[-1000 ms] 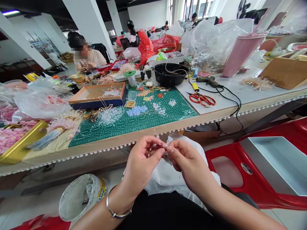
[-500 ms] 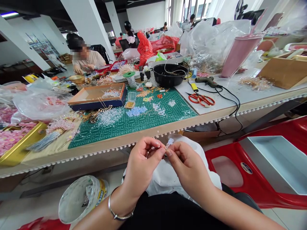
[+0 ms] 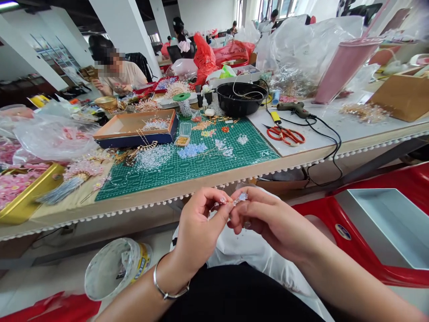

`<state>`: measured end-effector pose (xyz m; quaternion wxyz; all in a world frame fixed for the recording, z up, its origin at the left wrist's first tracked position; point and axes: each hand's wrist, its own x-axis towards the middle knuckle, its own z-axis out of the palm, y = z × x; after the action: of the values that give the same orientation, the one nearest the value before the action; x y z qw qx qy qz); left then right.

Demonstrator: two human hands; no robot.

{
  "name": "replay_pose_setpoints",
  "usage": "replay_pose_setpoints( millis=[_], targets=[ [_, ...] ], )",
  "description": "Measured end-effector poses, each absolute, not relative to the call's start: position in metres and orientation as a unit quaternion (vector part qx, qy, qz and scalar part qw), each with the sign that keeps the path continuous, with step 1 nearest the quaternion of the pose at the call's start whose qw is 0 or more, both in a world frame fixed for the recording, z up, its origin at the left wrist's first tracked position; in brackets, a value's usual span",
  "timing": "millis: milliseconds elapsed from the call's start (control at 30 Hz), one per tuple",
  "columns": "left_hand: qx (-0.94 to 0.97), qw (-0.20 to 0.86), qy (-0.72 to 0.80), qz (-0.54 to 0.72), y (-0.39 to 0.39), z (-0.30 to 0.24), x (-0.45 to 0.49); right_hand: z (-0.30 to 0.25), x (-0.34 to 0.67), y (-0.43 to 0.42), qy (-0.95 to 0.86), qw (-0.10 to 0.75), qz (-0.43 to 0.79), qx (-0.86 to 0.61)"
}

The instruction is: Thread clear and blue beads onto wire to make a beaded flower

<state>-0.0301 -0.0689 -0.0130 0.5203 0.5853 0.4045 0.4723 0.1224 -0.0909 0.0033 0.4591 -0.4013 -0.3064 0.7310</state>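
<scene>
Beaded wire [image 3: 225, 202] pinched tight, left hand [image 3: 197, 228] and right hand [image 3: 271, 223] both closed on it, above white cloth [image 3: 248, 250]!

Bare forearms [image 3: 321, 286] lead to the left hand [image 3: 197, 228] and right hand [image 3: 271, 223]. A thin silver bangle [image 3: 168, 295] circles the left wrist [image 3: 170, 273]. Black clothing [image 3: 234, 297] lies against a white cloth [image 3: 254, 255].

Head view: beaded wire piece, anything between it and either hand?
Nothing visible. The left hand and right hand both pinch the beaded wire directly, with only the white sheet below.
</scene>
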Motion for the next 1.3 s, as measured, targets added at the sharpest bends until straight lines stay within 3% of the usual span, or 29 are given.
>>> replay_pose_setpoints(
  millis=[167, 433, 700, 900, 1167, 1300],
  targets=[
    [0.538, 0.566, 0.384, 0.492, -0.069, -0.012, -0.028, 0.0, 0.109, -0.093, -0.235, 0.495, 0.735, -0.398],
    [0.42, 0.675, 0.368, 0.482, -0.068, -0.01, -0.03, -0.02, 0.104, -0.097, -0.41, 0.544, 0.579, -0.447],
    [0.41, 0.731, 0.349, 0.419, -0.067, -0.01, -0.038, -0.015, 0.116, -0.102, -0.48, 0.438, 0.554, -0.521],
    [0.405, 0.758, 0.351, 0.372, -0.063, -0.011, -0.042, -0.013, 0.117, -0.108, -0.537, 0.398, 0.431, -0.606],
    [0.427, 0.78, 0.346, 0.298, -0.06, -0.014, -0.046, -0.023, 0.119, -0.102, -0.474, 0.426, 0.589, -0.496],
    [0.442, 0.77, 0.357, 0.29, -0.058, -0.015, -0.049, -0.023, 0.119, -0.103, -0.49, 0.412, 0.584, -0.498]
  ],
)
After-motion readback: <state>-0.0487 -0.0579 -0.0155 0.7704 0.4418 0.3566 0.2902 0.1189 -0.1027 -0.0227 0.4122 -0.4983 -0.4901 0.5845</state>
